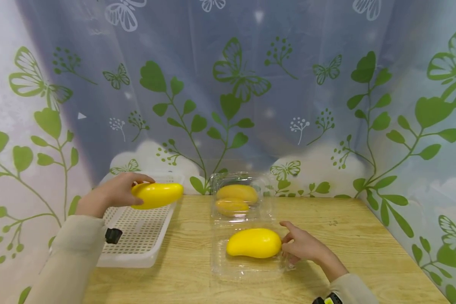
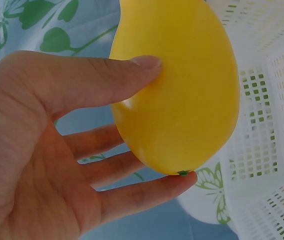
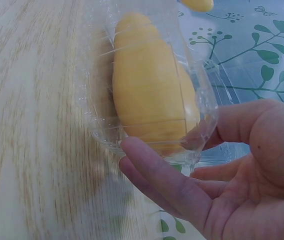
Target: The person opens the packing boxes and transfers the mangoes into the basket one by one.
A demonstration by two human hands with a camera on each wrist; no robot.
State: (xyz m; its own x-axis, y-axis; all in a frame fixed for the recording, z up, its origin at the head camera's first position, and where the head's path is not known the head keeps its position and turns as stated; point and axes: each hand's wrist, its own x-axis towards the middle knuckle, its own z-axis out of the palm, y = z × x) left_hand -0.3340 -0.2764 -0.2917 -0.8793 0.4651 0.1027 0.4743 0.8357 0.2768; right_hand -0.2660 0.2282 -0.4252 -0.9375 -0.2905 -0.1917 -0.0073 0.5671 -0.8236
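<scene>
My left hand (image 1: 115,192) grips a yellow mango (image 1: 159,195) over the white basket (image 1: 161,236). In the left wrist view, the thumb (image 2: 127,75) presses the mango's side and a fingertip touches its end by a small green stem mark. Another yellow mango (image 1: 253,243) lies in the near half of an open clear plastic clamshell box (image 1: 222,268). At the box's right end, my right hand (image 1: 304,245) pinches the wall, thumb on one side and fingers (image 3: 157,170) on the other. Yellow shapes (image 1: 237,194) show in the box's far half; whether mangoes or reflections, I cannot tell.
The box and basket stand on a light wood-grain table (image 1: 327,223), the basket to the left. A patterned cloth (image 1: 197,93) with butterflies and leaves hangs behind and along both sides. Bare wood lies between basket and box and to the right.
</scene>
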